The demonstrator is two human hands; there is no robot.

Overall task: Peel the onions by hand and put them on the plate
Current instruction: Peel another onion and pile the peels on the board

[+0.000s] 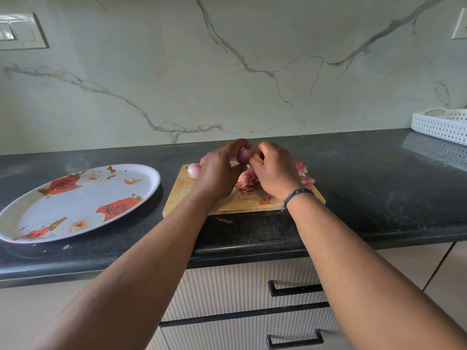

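My left hand (220, 170) grips a small purple onion (243, 155) above the wooden cutting board (182, 190). My right hand (273, 170) has its fingers curled against the same onion, pinching at its skin. A pale peeled onion (193, 170) lies on the board's far left corner, with another partly hidden behind my left hand. A heap of pink onion skins (246, 181) lies on the board beneath my hands. The white oval plate with red roses (75, 200) sits to the left on the black counter and holds no onions.
One loose skin (225, 220) lies on the counter in front of the board. A white perforated basket (441, 123) stands at the far right against the marble wall. Drawers with black handles (295, 290) are below the counter edge.
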